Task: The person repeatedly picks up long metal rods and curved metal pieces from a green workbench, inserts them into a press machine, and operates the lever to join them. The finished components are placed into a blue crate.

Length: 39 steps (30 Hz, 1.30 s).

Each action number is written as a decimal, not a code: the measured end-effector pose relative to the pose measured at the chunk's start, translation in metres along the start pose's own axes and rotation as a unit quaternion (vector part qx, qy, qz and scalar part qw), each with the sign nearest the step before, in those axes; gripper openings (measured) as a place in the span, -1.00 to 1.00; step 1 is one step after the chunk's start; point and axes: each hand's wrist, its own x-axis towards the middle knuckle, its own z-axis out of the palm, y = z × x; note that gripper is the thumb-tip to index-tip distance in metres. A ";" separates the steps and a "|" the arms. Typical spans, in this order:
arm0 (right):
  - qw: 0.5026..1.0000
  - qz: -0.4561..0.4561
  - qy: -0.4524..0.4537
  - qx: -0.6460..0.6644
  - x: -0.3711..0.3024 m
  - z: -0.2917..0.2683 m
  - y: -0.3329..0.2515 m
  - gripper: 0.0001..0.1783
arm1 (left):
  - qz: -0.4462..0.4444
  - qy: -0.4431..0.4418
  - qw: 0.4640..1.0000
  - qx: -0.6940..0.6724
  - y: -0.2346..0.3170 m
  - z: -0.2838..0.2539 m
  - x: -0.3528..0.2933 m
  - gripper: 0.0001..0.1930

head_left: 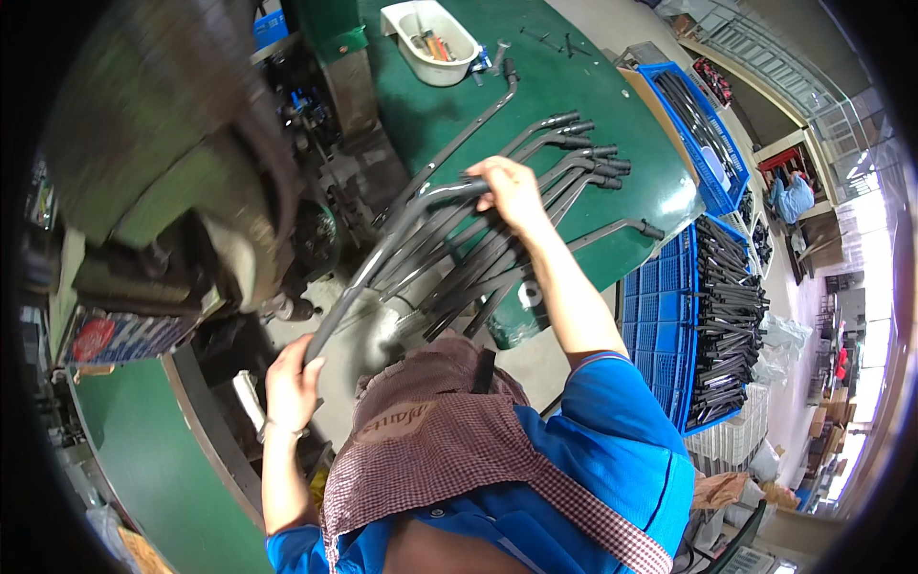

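Note:
A dark grey bent metal tube (368, 263) slants in front of me, held at both ends. My left hand (293, 385) is closed round its lower end. Up at the bent end, with its black grip, my right hand (510, 191) is closed on the tube. Beneath and beyond it, several similar bent tubes (564, 177) with black ends lie in a loose pile on the green table (430, 115), their lower ends jutting past its edge. One more tube (469, 129) lies apart, farther to the left.
A large green machine (172, 182) stands at the left. At the table's far side sits a white tub (449, 72) with small tools. To the right, a blue crate (660, 316) holds many black tubes (727, 316), and another blue crate (732, 196) stands behind it. A second green tabletop (143, 450) is at lower left.

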 end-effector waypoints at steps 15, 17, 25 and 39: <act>0.764 -0.196 -0.144 -0.598 0.211 -0.103 0.058 -0.68 | 0.183 -0.027 0.979 0.086 0.163 0.190 0.206 -0.47; 0.742 -0.154 -0.193 -0.624 0.222 -0.095 0.073 -0.70 | 0.198 -0.021 0.977 0.075 0.167 0.179 0.212 -0.44; 0.688 -0.381 -0.384 -0.484 0.146 -0.058 -0.008 -0.72 | 0.107 0.125 0.966 0.199 0.171 0.154 0.244 -0.31; 0.830 -0.327 -0.182 -0.414 0.046 -0.028 -0.031 -0.54 | -0.009 0.011 0.998 -0.069 0.081 0.056 0.070 -0.69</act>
